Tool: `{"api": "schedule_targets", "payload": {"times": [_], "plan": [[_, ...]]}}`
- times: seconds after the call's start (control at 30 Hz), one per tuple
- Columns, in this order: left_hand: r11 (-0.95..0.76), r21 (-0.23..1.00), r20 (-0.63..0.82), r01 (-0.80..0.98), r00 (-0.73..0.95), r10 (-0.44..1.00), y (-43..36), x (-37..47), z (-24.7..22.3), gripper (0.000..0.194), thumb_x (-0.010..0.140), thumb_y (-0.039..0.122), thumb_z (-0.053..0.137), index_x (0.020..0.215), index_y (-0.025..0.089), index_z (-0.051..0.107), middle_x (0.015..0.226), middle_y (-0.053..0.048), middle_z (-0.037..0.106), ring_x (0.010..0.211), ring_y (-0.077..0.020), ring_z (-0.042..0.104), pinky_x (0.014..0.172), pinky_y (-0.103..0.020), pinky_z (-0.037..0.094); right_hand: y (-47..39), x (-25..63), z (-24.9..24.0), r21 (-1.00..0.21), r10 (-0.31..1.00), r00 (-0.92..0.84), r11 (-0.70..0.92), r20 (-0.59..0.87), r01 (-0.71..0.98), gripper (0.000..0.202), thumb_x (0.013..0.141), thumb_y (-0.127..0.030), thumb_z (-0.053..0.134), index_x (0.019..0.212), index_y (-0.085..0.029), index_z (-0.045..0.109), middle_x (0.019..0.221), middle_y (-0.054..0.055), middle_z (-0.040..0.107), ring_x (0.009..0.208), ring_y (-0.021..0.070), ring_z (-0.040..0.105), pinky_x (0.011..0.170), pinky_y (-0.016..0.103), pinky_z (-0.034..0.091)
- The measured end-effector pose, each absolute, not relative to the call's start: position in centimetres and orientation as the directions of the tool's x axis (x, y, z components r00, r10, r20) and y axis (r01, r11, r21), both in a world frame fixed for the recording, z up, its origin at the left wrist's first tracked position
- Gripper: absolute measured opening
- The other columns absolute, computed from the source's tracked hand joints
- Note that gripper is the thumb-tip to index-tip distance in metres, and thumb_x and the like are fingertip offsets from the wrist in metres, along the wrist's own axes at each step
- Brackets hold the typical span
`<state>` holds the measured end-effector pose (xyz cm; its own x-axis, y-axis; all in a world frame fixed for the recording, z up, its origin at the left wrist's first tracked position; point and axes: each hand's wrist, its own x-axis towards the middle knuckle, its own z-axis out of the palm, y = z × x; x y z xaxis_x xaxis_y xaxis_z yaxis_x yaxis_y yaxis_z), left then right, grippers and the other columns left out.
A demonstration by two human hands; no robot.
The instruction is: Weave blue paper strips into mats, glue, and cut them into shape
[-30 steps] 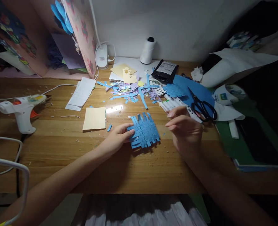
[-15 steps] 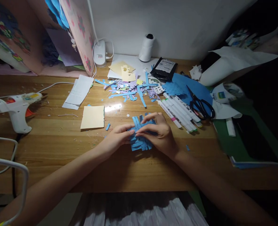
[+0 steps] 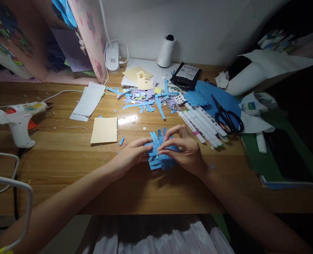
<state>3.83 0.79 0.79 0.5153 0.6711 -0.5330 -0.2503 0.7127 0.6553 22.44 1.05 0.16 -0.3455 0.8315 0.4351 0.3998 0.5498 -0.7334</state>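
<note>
A piece of woven blue paper [image 3: 154, 163], made of strips crossing over and under, is held just above the wooden desk near its front. My left hand [image 3: 135, 151] grips its left edge, thumb on top and fingers underneath. Over the right part of the weave is my right hand [image 3: 184, 148], its thumb and fingertips pinched together at the strips. That hand hides much of the right side. Strip ends stick up loose along the far edge. A small blue scrap [image 3: 121, 141] and a cream paper square [image 3: 104, 130] lie to the left.
Behind are a heap of paper scraps [image 3: 146, 98], a thread spool [image 3: 166, 53] and a black packet [image 3: 186, 75]. White markers [image 3: 202, 127], black scissors [image 3: 226, 118] and blue paper [image 3: 229, 98] lie right. A glue gun [image 3: 21, 121] lies left, near a white cable.
My right hand has moved slightly right along the weave, with its fingertips still pinched, uncovering more strips in the middle. My left hand keeps its hold.
</note>
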Motion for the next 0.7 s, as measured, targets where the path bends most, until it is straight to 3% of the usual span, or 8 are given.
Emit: {"api": "schedule_targets", "payload": {"times": [0.17, 0.3, 0.53, 0.7], "plan": [[0.745, 0.604, -0.509, -0.283, 0.582, 0.634, 0.8, 3.4, 1.0, 0.04, 0.064, 0.007, 0.063, 0.103, 0.017, 0.063, 0.088, -0.004, 0.066, 0.084, -0.0151, 0.06, 0.08, -0.026, 0.044, 1.5, 22.4, -0.3, -0.671, 0.765, -0.501, 0.62, 0.404, 0.406, 0.007, 0.077, -0.025, 0.069, 0.083, -0.024, 0.072, 0.09, 0.005, 0.057, 0.09, 0.0201, 0.052, 0.081, 0.037, 0.045], [0.729, 0.652, -0.503, -0.208, 0.601, 0.621, 0.6, 3.3, 1.1, 0.045, 0.065, 0.007, 0.066, 0.108, 0.019, 0.061, 0.09, -0.004, 0.064, 0.092, -0.0179, 0.058, 0.082, -0.028, 0.044, 1.6, 22.5, -0.4, -0.623, 0.716, -0.525, 0.681, 0.459, 0.385, 0.004, 0.079, -0.021, 0.066, 0.079, -0.022, 0.07, 0.087, 0.004, 0.058, 0.084, 0.0182, 0.053, 0.077, 0.036, 0.046], [0.671, 0.719, -0.436, -0.181, 0.635, 0.638, 0.6, 3.3, 1.3, 0.048, 0.071, 0.014, 0.068, 0.117, 0.021, 0.057, 0.103, -0.006, 0.062, 0.089, -0.0161, 0.057, 0.083, -0.029, 0.043, 2.0, 23.2, -0.2, -0.773, 0.743, -0.552, 0.582, 0.379, 0.253, 0.009, 0.073, -0.021, 0.072, 0.082, -0.022, 0.071, 0.092, 0.004, 0.055, 0.09, 0.0173, 0.054, 0.08, 0.033, 0.048], [0.657, 0.739, -0.429, -0.151, 0.647, 0.631, 0.8, 2.9, 0.8, 0.055, 0.072, 0.013, 0.067, 0.124, 0.021, 0.051, 0.101, -0.006, 0.062, 0.088, -0.0162, 0.057, 0.08, -0.029, 0.044, 2.3, 23.3, -0.1, -0.762, 0.73, -0.581, 0.589, 0.359, 0.27, 0.004, 0.075, -0.022, 0.07, 0.079, -0.021, 0.07, 0.093, 0.005, 0.055, 0.089, 0.0172, 0.053, 0.078, 0.032, 0.048]]}}
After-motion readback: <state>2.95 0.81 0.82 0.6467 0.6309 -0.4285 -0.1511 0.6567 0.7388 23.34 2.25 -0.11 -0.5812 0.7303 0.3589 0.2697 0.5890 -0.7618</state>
